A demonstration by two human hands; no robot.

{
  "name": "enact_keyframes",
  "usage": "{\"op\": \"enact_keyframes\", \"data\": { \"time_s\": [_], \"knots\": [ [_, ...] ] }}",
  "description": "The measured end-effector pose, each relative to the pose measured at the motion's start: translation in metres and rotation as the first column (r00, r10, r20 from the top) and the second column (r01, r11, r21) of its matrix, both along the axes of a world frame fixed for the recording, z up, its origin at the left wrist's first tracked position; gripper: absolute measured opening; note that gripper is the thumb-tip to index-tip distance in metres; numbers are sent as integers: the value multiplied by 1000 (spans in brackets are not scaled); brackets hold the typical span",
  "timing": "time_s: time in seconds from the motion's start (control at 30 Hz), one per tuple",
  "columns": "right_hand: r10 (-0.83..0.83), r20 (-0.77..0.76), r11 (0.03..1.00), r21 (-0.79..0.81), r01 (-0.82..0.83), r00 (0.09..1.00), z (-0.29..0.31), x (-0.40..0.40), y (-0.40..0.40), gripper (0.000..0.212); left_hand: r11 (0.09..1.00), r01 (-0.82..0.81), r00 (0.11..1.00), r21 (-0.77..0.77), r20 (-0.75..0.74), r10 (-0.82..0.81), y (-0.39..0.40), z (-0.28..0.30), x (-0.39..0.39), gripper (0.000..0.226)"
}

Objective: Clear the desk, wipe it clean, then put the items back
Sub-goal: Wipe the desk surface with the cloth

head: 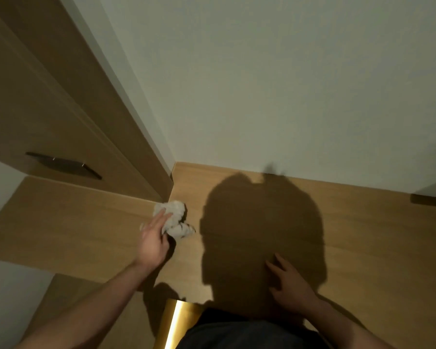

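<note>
Head view. Wooden desk (363, 235) runs along a pale wall (262, 84); a tall wooden cabinet (48, 96) with a dark bar handle (63, 165) stands at the desk's left end.

Left hand (152, 239): fingers extended and only slightly bent, laid over the near-left side of a crumpled white tissue (175, 219), pressing it onto the desk. Thumb position under the wad: cannot tell. The tissue sits at the desk's back-left corner, just beside the foot of the cabinet, near the wall edge.

Right hand (291, 283): fingers spread and straight, resting flat on the desk near its front edge, holding nothing. It lies inside a large dark shadow (259, 235) of the person's head, cast across the middle of the desk.

The two hands are well apart.

A dark object (431, 200) at the desk's back-right edge is cut off by the frame; identity unclear. A gold-coloured strip (179, 321) shows below the front edge, beside the person's dark clothing (249, 333).
</note>
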State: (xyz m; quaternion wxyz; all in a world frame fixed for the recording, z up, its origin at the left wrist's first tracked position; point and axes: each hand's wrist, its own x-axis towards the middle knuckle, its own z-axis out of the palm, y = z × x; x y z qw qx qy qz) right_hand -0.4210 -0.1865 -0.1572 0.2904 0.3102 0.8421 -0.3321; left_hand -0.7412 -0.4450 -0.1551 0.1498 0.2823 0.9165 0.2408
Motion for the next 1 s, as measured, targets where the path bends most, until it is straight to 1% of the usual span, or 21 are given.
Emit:
{"op": "enact_keyframes", "data": {
  "time_s": [0.07, 0.13, 0.17, 0.23, 0.27, 0.3, 0.4, 0.43, 0.5, 0.57, 0.63, 0.7, 0.73, 0.77, 0.8, 0.83, 0.87, 0.9, 0.93, 0.97, 1.0],
  "knots": [
    [-18, -7, 999, 33, 18, 1000, 2, 2, 0, 77, 990, -131, 991, -49, 7, 131, 20, 6, -31, 56],
    [-61, -14, 996, 72, 62, 998, 4, 7, -4, 79, 978, -160, 981, -134, 91, 173, 33, 0, -45, 48],
    [-87, -21, 992, 88, 88, 996, 4, 11, -6, 79, 968, -131, 978, -214, 135, 162, 37, -4, -44, 49],
    [-130, -37, 985, 106, 133, 991, 5, 23, -11, 80, 907, -24, 973, -421, 199, 118, 41, -16, -29, 61],
    [-153, -46, 982, 107, 157, 987, 6, 30, -13, 80, 885, 9, 970, -466, 219, 106, 43, -21, -15, 65],
    [-181, -54, 977, 103, 186, 982, 6, 38, -14, 80, 888, 22, 968, -460, 233, 96, 47, -24, 4, 67],
    [-248, -76, 961, 104, 256, 966, 5, 65, -18, 82, 939, 52, 963, -341, 265, 43, 64, -28, 73, 71],
    [-268, -80, 955, 107, 276, 960, 4, 75, -20, 83, 938, 73, 960, -340, 279, 26, 73, -30, 95, 73],
    [-308, -80, 943, 108, 315, 948, 4, 93, -21, 82, 901, 143, 937, -410, 349, 11, 96, -28, 137, 80],
    [-340, -56, 932, 110, 344, 939, 4, 109, -20, 82, 869, 249, 878, -428, 478, -16, 125, -17, 180, 88],
    [-339, -29, 932, 123, 340, 940, 5, 120, -16, 82, 852, 353, 805, -386, 589, -67, 153, -5, 217, 94],
    [-308, -20, 941, 143, 308, 951, 8, 128, -8, 83, 848, 413, 725, -332, 683, -85, 174, -4, 243, 93],
    [-290, -14, 946, 149, 289, 957, 11, 130, -4, 85, 858, 421, 686, -294, 722, -90, 180, -2, 248, 88],
    [-277, -9, 950, 150, 275, 961, 14, 130, 1, 87, 872, 413, 669, -263, 737, -95, 184, -3, 251, 78],
    [-263, -17, 954, 147, 262, 965, 17, 128, 5, 89, 915, 344, 646, -211, 761, -67, 184, -2, 251, 64],
    [-237, -39, 960, 141, 240, 971, 19, 123, 10, 91, 960, 258, 614, -110, 785, -75, 180, 4, 251, 56],
    [-193, -73, 970, 137, 201, 979, 20, 115, 13, 92, 989, 145, 572, -9, 816, -77, 171, 13, 251, 57],
    [-137, -112, 979, 138, 152, 984, 19, 104, 15, 93, 998, 29, 572, 62, 818, -67, 157, 25, 249, 64],
    [-72, -144, 985, 148, 94, 987, 19, 92, 16, 94, 984, -124, 613, 127, 790, -25, 142, 31, 247, 62],
    [-1, -163, 986, 166, 29, 987, 19, 79, 13, 94, 963, -216, 665, 159, 747, 26, 124, 32, 246, 51],
    [72, -176, 981, 188, -39, 982, 19, 66, 9, 92, 961, -236, 712, 142, 698, 72, 107, 32, 245, 42]
  ]
}}
